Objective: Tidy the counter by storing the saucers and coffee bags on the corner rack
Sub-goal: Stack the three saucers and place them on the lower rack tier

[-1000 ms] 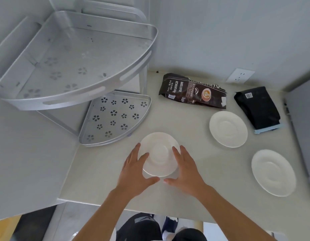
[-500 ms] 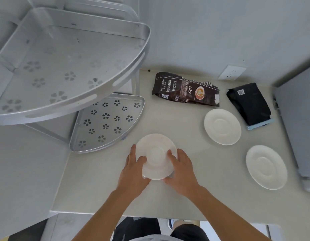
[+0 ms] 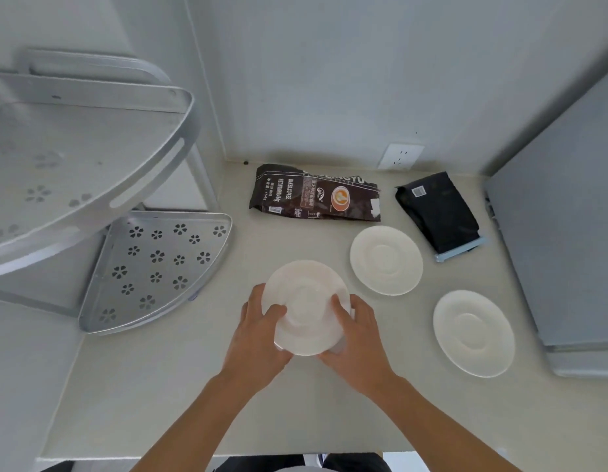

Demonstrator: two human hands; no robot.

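Observation:
A white saucer (image 3: 306, 301) is gripped from both sides, my left hand (image 3: 258, 335) on its left rim and my right hand (image 3: 355, 338) on its right rim; it appears lifted slightly off the counter. Two more white saucers lie flat: one (image 3: 386, 260) in the middle, another (image 3: 473, 332) at the right. A dark brown coffee bag (image 3: 316, 194) lies on its side near the back wall. A black coffee bag (image 3: 438, 212) with a blue clip lies to its right. The silver corner rack stands at the left, with a lower shelf (image 3: 153, 267) and an upper shelf (image 3: 91, 155), both without items.
A grey appliance (image 3: 564, 233) stands against the counter's right side. A wall socket (image 3: 401, 156) sits on the back wall above the bags. The counter's front edge (image 3: 227, 453) runs just below my forearms.
Both hands have closed in on the saucer's rim and now hold it, thumbs over its top. The view has shifted, so the rack sits further left in frame.

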